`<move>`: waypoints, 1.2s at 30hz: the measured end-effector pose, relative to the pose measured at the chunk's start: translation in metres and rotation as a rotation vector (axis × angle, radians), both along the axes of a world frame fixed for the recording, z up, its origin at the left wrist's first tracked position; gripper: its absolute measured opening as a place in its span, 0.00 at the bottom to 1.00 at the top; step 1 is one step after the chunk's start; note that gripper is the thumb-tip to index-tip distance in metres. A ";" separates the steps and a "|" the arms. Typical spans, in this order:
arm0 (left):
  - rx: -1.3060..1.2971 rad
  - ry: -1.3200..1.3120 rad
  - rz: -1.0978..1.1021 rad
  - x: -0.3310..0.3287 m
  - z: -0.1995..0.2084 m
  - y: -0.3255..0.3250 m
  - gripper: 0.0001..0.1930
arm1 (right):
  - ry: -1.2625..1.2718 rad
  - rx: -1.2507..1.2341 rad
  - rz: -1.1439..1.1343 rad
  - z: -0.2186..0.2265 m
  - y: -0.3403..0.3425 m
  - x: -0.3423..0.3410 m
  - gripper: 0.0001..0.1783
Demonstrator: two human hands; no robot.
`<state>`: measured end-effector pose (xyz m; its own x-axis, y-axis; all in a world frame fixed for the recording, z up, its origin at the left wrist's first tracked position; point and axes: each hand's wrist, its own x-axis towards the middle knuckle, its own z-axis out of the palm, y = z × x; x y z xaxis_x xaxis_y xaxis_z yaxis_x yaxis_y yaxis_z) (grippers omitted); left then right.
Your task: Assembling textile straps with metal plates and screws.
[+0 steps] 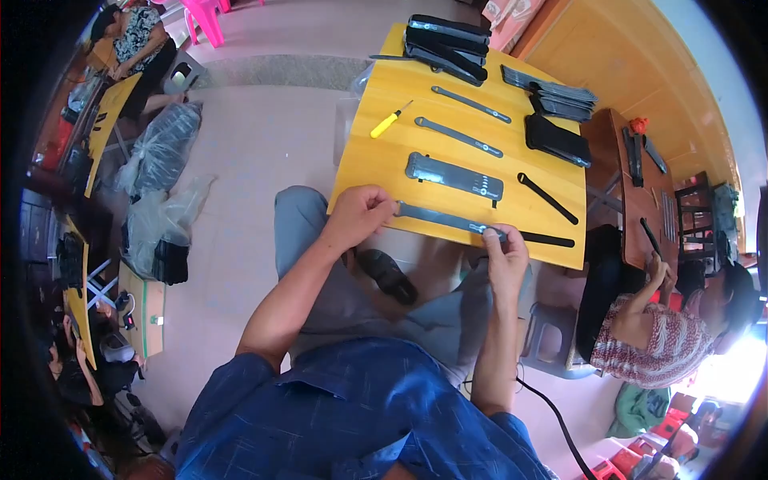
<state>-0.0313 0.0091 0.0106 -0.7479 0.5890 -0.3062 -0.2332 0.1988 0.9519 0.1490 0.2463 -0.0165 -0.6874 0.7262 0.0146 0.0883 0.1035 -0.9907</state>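
A long dark grey strap (444, 218) is stretched level over the near edge of the yellow table. My left hand (362, 216) pinches its left end between thumb and fingers. Near its right end, my right hand (506, 258) grips it with the thumb on top. Past the right fingers a narrow black strip (550, 240) runs on along the tabletop; whether it joins the strap is hidden by the hand. Just beyond lies a wider grey panel (454, 176) with small black tabs. A black strap with a looped end (549, 198) rests to the right of it.
On the yellow table (376, 164) lie a yellow-handled screwdriver (386, 124), two grey straps (460, 137) and stacks of black pieces (448, 48) at the back. More stacked strips (552, 92) stand at the right. Another person (656, 336) sits at a brown table on the right.
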 end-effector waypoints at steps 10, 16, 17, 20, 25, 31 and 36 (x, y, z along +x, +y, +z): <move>-0.524 0.798 -0.037 -0.011 -0.014 0.008 0.10 | -0.503 0.690 0.106 0.012 0.002 -0.023 0.13; -0.620 0.839 -0.072 -0.015 -0.010 0.014 0.10 | -0.582 0.812 0.053 0.029 0.009 -0.030 0.17; -0.579 0.801 -0.067 -0.016 -0.008 0.015 0.10 | -0.587 0.808 0.053 0.032 0.013 -0.032 0.17; -0.490 0.811 0.028 -0.022 -0.009 0.019 0.09 | -0.491 0.761 0.015 0.039 0.022 -0.044 0.14; -0.444 0.835 0.044 -0.035 -0.014 0.039 0.08 | -0.121 0.836 0.259 0.031 0.026 -0.087 0.08; -0.484 0.832 0.048 -0.038 -0.015 0.060 0.09 | -0.037 0.835 0.414 0.019 0.008 -0.135 0.11; -0.541 0.760 0.032 -0.040 -0.016 0.064 0.09 | -0.016 0.862 0.447 0.004 0.001 -0.145 0.13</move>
<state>-0.0714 0.0727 -0.0053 -0.8734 0.4848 0.0458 0.4016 0.6639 0.6308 0.0040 0.2478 -0.0123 -0.9021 0.1423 0.4074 -0.1225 0.8207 -0.5580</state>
